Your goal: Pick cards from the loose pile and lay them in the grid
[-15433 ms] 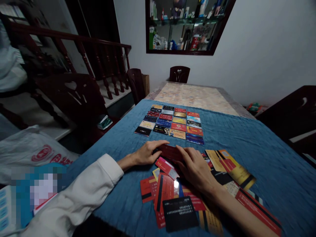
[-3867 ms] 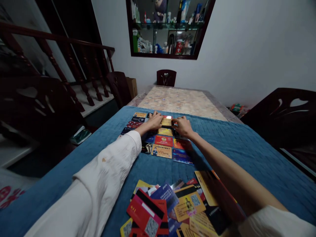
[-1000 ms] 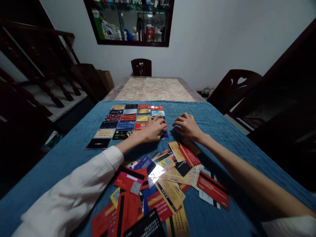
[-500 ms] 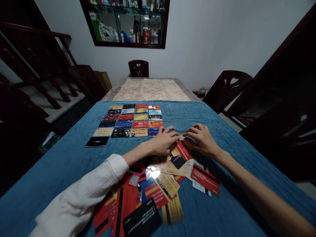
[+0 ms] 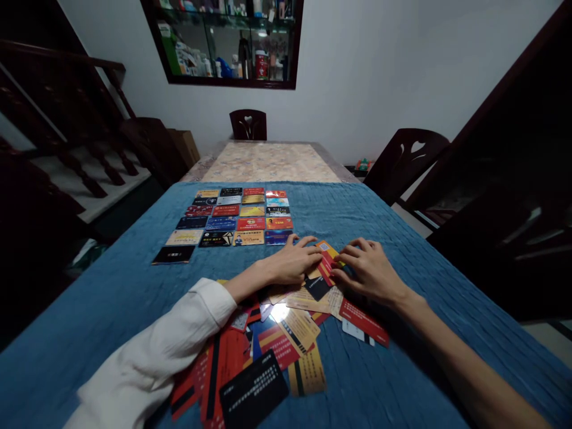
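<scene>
Both my hands rest at the far edge of a loose pile of plastic cards (image 5: 286,333) on a blue quilted cloth (image 5: 402,238). My left hand (image 5: 292,262) and my right hand (image 5: 370,271) pinch an orange-and-red card (image 5: 328,259) between their fingertips, its far end tilted up off the pile. Beyond the hands lies a neat grid of cards (image 5: 236,217) in rows, with one black card (image 5: 173,255) starting a nearer row at the left.
The bare marbled table top (image 5: 268,162) extends past the cloth. Dark wooden chairs stand at the far end (image 5: 248,124), on the right (image 5: 404,161) and on the left (image 5: 154,146). A stair railing (image 5: 67,65) runs along the left; a glass wall cabinet (image 5: 223,42) hangs ahead.
Both hands drew back from the card grid to the loose pile and took hold of the orange-and-red card, lifting its far end.
</scene>
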A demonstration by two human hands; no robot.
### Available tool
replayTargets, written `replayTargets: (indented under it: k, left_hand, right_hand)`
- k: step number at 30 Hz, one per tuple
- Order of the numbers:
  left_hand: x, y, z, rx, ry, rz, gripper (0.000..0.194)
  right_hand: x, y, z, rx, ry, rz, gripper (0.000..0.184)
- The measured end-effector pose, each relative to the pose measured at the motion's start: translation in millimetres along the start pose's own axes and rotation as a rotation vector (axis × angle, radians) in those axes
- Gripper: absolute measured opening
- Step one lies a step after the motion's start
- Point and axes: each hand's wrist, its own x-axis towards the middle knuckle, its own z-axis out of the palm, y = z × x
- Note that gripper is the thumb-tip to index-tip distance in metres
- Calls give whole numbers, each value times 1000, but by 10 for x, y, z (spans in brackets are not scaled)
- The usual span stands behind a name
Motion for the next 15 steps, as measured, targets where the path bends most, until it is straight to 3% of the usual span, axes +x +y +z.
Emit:
replayTargets:
  k: [9, 15]
  left_hand:
    - [-23, 25, -12, 54, 15, -7, 50]
    - [-23, 61, -66, 75, -16, -13, 41]
  right_hand:
    - [-39, -139, -64, -23, -92, -9, 45]
    - [-57, -140, -67, 24, -141, -9, 44]
